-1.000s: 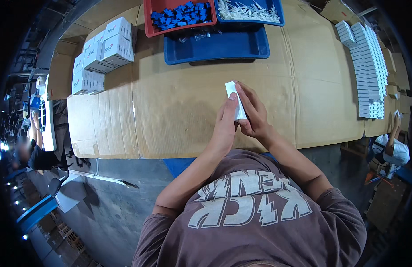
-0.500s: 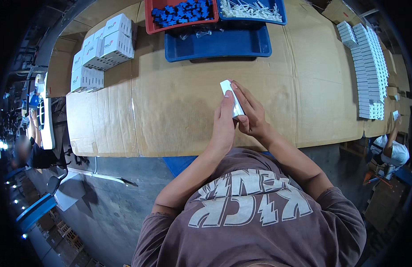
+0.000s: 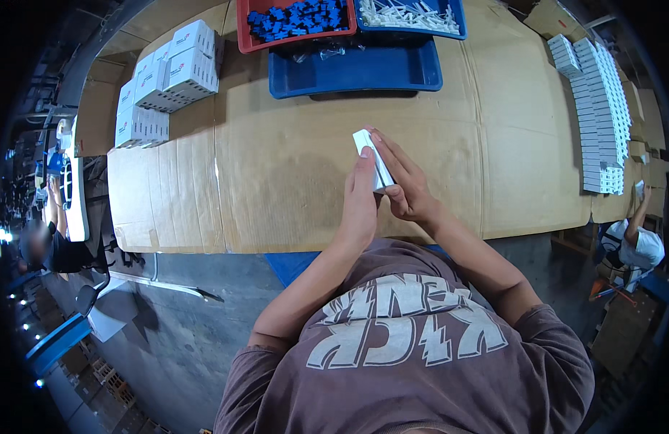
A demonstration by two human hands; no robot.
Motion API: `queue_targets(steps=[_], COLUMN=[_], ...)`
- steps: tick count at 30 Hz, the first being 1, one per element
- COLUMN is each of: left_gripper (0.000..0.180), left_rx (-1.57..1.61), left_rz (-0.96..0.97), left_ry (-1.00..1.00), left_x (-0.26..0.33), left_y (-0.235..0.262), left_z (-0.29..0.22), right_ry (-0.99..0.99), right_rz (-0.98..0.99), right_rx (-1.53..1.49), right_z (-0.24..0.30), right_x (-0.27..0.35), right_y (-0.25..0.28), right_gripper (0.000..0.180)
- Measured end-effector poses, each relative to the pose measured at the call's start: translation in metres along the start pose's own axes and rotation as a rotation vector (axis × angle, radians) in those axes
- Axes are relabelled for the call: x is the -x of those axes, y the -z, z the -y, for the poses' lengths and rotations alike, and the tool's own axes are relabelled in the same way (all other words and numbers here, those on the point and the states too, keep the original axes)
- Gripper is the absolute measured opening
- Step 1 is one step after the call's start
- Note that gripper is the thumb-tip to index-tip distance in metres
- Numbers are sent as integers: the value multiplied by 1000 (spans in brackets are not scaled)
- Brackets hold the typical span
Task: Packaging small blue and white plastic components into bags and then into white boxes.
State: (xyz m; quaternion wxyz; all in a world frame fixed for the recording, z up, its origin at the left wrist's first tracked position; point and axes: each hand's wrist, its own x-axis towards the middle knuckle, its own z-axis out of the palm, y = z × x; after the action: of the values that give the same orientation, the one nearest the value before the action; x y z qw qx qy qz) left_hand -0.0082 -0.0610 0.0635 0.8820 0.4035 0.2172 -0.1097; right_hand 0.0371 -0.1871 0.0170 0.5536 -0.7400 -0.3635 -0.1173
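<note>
Small white box (image 3: pixel 372 158), long and narrow, just above the middle of the frame, held over the cardboard-covered table (image 3: pixel 291 181). Left hand (image 3: pixel 359 208) pressed flat along the box's left side, fingers straight and close together. Right hand (image 3: pixel 402 184) cupped on its right side, fingers spread along the top face, thumb tucked near the lower end. Both hands closed on the box, touching each other at the base.

Above, at the top centre: an open blue tray (image 3: pixel 356 72), behind it a red bin (image 3: pixel 242 29) of blue pieces and a blue bin (image 3: pixel 459 10) of white sticks. Upper left: stacks of white cartons (image 3: pixel 164 76). Right edge: long rows of small white boxes (image 3: pixel 601 108). Far right and far left, other people at work.
</note>
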Motion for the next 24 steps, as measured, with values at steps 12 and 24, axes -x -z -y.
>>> queue_targets(steps=[12,24], left_gripper=[65,62], left_rx=[-283,-287], left_rz=[1,89], left_ry=[-258,-331], left_x=[-14,-7], left_y=[18,10], left_z=[-10,-13], right_ry=[-465,-395], right_rz=[126,97], right_rx=[-120,-79], right_z=[33,45], right_x=[-18,-16], right_y=[16,13], right_gripper=[54,40])
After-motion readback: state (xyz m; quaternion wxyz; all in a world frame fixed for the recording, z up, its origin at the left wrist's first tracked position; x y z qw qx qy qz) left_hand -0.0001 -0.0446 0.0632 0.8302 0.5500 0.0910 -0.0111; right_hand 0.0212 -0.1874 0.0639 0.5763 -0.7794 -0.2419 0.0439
